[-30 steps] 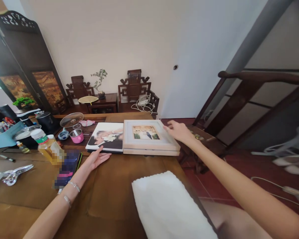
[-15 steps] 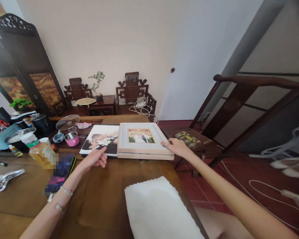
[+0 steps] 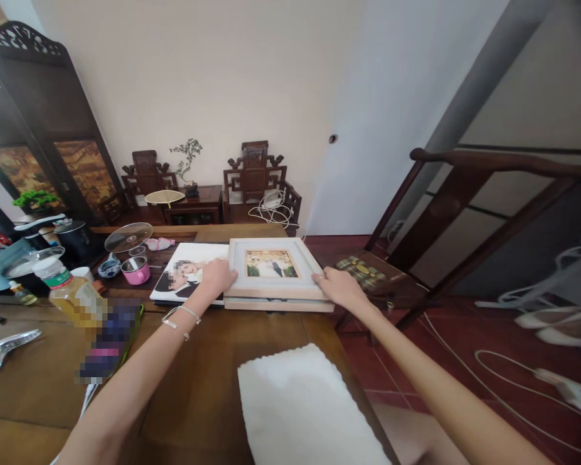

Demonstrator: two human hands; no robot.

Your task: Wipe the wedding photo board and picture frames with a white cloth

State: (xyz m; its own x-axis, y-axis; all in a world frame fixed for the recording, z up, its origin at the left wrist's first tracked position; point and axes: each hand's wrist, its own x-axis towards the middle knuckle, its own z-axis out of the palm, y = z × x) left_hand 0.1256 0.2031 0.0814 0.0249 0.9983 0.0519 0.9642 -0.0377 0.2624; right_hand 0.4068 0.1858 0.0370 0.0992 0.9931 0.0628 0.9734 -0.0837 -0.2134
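Note:
A pale wooden picture frame [image 3: 274,267] with a small photo in it lies on top of a second frame [image 3: 275,304] on the dark wooden table [image 3: 213,361]. My left hand [image 3: 216,277] grips the top frame's near left corner, fingers curled round its edge. My right hand [image 3: 336,286] holds the near right corner of the same frame. A large unframed photo print [image 3: 186,276] lies flat just left of the frames, partly under my left hand.
A white cloth [image 3: 305,407] lies near the table's front edge. To the left are a phone [image 3: 109,339], a bottle [image 3: 68,294], a pink cup [image 3: 135,270], scissors [image 3: 2,342] and clutter. A carved wooden chair [image 3: 416,258] stands right of the table; cables lie on the floor.
My left hand rose from the table and moved right onto the frame's left corner. My right hand slid from the frame's far right side to its near right corner.

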